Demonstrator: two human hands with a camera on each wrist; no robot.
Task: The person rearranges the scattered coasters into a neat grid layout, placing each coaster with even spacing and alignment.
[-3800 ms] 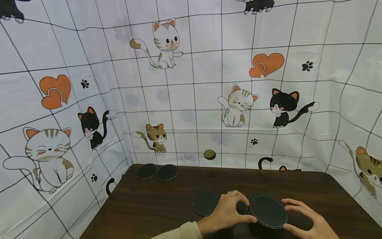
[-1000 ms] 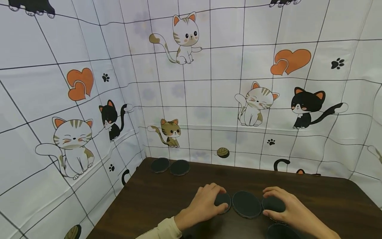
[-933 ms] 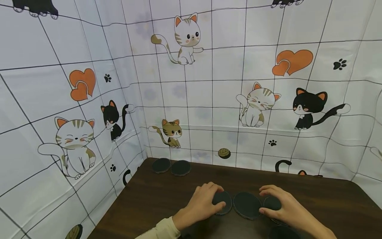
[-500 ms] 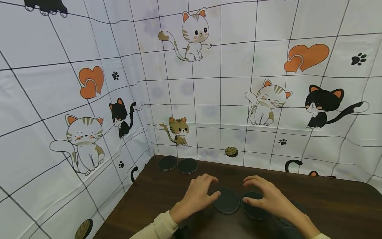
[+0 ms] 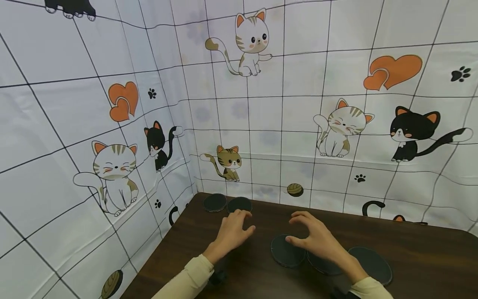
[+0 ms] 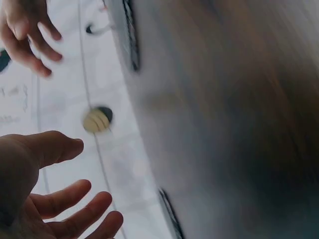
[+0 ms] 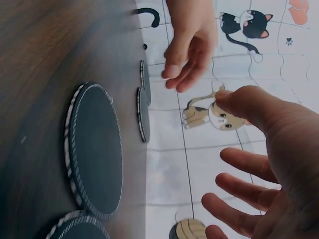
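Observation:
My left hand [image 5: 229, 234] hovers over the table with fingers spread and loosely bent, holding nothing. Its fingertips appear in front of the right one of two dark round coasters, the left coaster [image 5: 215, 202] and the right coaster [image 5: 239, 203], at the table's back left. My right hand [image 5: 317, 236] is also empty, thumb and fingers apart. In the head view its thumb overlaps a middle coaster [image 5: 281, 251]. Under its wrist is another coaster [image 5: 324, 265], partly hidden, and a larger-looking coaster [image 5: 373, 263] lies to the right. Stitched edges show on a coaster [image 7: 97, 149] in the right wrist view.
The dark wooden table [image 5: 269, 286] meets a cloth backdrop [image 5: 261, 112] printed with cats, hearts and grid lines at its back and left sides. The left wrist view is blurred.
Earlier both hands held a coaster at the right; about a second ago they were around the row of coasters. Both have since moved left, empty, and the head view has turned left.

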